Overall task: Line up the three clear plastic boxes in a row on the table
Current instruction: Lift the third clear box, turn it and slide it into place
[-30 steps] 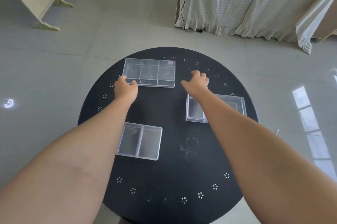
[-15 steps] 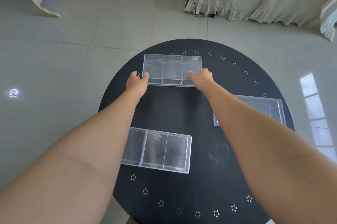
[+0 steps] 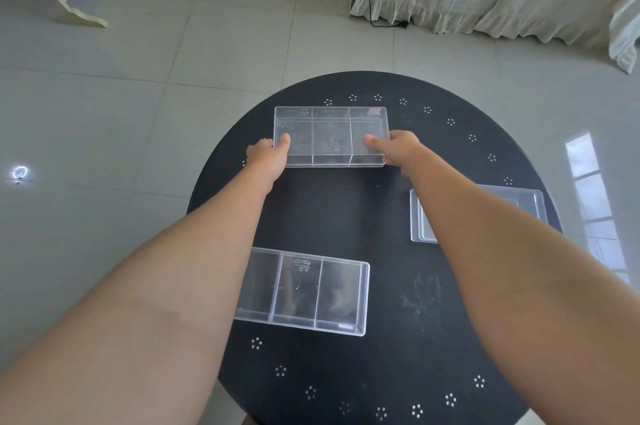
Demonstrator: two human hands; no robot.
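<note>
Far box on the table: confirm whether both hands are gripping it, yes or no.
Yes: the left hand clasps the left end of the far box and the right hand clasps its right end.

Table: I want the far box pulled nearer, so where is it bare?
Bare: the middle of the table, between the far box, near box and right box; also the near-right part. Crowded: the right edge and near-left.

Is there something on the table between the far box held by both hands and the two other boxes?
Nothing visible. Bare black table separates the far box, held by left hand and right hand, from near box and right box.
</note>
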